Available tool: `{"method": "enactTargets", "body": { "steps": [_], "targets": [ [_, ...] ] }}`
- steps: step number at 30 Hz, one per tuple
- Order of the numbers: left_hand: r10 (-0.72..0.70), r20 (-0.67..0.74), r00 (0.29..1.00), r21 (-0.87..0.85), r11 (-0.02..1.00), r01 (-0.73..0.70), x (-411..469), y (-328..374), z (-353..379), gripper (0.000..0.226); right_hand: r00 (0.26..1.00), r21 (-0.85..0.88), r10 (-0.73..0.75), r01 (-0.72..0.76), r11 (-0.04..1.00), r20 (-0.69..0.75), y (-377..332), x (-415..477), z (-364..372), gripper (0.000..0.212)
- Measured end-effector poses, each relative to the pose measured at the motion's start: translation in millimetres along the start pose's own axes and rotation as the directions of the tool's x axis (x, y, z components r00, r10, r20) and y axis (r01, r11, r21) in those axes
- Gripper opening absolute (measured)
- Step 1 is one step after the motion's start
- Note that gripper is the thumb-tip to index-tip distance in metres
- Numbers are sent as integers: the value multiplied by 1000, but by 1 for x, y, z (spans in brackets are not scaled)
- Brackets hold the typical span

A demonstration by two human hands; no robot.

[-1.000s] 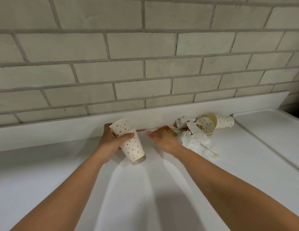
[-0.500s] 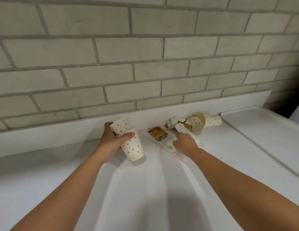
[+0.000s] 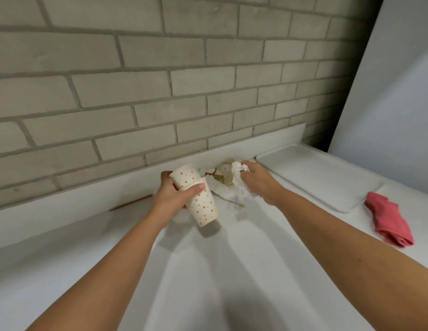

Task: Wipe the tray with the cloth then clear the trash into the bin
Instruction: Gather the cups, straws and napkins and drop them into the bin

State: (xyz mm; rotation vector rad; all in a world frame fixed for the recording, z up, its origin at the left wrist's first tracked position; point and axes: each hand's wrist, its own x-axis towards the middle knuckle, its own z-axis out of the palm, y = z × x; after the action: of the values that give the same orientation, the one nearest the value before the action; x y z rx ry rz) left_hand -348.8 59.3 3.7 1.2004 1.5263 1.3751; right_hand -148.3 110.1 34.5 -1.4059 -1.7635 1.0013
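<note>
1. The paper cups [image 3: 196, 197] gripped in the left hand's [image 3: 174, 197] fingers are smooth, matt paper, white with orange dots.
2. The crumpled napkins [image 3: 234, 194] held in the right hand's [image 3: 258, 182] fingers are thin white paper, creased and stained in places.
3. A crushed cup [image 3: 223, 175] just left of those fingertips is the same dotted paper.
4. The tray [image 3: 322, 177], right of the right fingers, looks like smooth white plastic with a faint sheen.
5. The cloth [image 3: 387, 223], farther right, is soft, matt pink fabric.
6. The counter [image 3: 208, 283] under both hands is smooth, matt white.
7. The wall [image 3: 160, 91] beyond the fingers is rough, matt grey brick.
</note>
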Motion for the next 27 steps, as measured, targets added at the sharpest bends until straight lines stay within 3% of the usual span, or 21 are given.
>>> {"method": "enactTargets", "body": {
  "steps": [4, 14, 18, 24, 27],
  "targets": [
    [3, 113, 994, -55, 998, 4, -12, 14, 48, 59, 995, 66, 43, -37, 997, -85, 11, -27, -38, 28],
    [35, 351, 936, -92, 996, -3, -63, 48, 182, 59, 945, -4, 185, -193, 981, -269, 60, -102, -146, 42],
    [57, 446, 893, -90, 996, -19, -96, 61, 248, 60, 912, -51, 197, -230, 972, -359, 89, -136, -198, 19],
    [88, 575, 813, -33, 996, -84, -160, 66, 351, 62, 854, 26, 284, -303, 953, -437, 148, -198, -279, 19],
    [103, 627, 772, 0, 991, -132, -194, 57, 396, 72, 809, 38, 359, -387, 921, -466, 188, -225, -307, 46]
  ]
}}
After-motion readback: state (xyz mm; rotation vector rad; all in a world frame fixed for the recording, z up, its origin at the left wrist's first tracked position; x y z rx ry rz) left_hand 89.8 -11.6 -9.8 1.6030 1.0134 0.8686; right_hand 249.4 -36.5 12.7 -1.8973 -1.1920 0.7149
